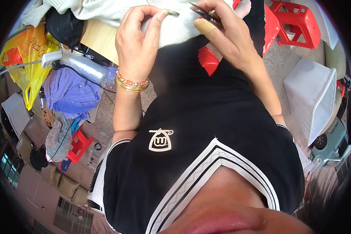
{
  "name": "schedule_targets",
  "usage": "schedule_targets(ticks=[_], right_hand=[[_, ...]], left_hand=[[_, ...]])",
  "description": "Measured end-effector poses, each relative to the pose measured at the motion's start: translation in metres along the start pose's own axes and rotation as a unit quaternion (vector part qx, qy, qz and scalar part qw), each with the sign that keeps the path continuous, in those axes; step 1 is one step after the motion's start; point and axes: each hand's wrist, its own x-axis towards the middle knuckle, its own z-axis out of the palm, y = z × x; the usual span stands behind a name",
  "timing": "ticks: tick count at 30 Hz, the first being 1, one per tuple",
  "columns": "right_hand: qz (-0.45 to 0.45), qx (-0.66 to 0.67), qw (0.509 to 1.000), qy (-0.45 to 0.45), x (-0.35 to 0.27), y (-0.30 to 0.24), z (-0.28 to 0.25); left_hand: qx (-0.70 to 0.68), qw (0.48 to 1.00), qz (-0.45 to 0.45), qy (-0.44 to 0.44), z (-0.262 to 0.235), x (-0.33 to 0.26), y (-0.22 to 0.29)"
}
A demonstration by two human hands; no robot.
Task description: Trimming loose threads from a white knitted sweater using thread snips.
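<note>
Black snips (211, 18) sit gripped in the right hand (234, 41) at 1 o'clock; the left hand (136, 46), apart at 11, pinches a small greenish scrap (173, 13). White knitted fabric (179, 33) lies beneath them at 12, partly over the wooden tabletop (95, 37). Work seems under way and unfinished; how much is done or left cannot be told.

The one head-worn fisheye camera looks down from above, close over the shirt (210, 107), toward left hand (138, 43) and right hand (234, 39).

Gap between left hand (137, 43), right hand (234, 42)
</note>
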Motion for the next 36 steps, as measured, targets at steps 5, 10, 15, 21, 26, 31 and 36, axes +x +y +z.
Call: schedule_targets(ticks=[5, 10, 15, 21, 26, 31, 36], right_hand=[[-0.32, 0.019, 0.939, 0.124, 0.005, 0.041, 0.025], [-0.292, -0.029, 0.949, 0.112, 0.002, 0.041, 0.03], [-0.289, -0.008, 0.949, 0.124, 0.008, 0.034, 0.031], [-0.163, -0.039, 0.984, 0.063, 0.011, 0.021, 0.027], [-0.29, -0.028, 0.947, 0.135, 0.013, 0.031, 0.034], [-0.302, 0.043, 0.944, 0.125, 0.015, 0.035, 0.036], [-0.089, 0.062, 0.994, 0.024, 0.015, 0.004, 0.021]], left_hand=[[0.0, 1.0, 0.009, 0.007, 0.001, 0.0, 0.0], [-0.035, 0.999, 0.002, 0.007, 0.001, -0.001, -0.001], [-0.044, 0.997, 0.061, 0.035, 0.002, -0.002, -0.005], [0.001, 0.991, 0.109, 0.081, 0.005, -0.001, 0.001], [0.026, 0.989, 0.125, 0.08, 0.005, -0.006, 0.002], [-0.033, 0.987, 0.139, 0.075, 0.0, -0.007, 0.001], [-0.118, 0.986, 0.086, 0.076, -0.013, -0.013, -0.015]])
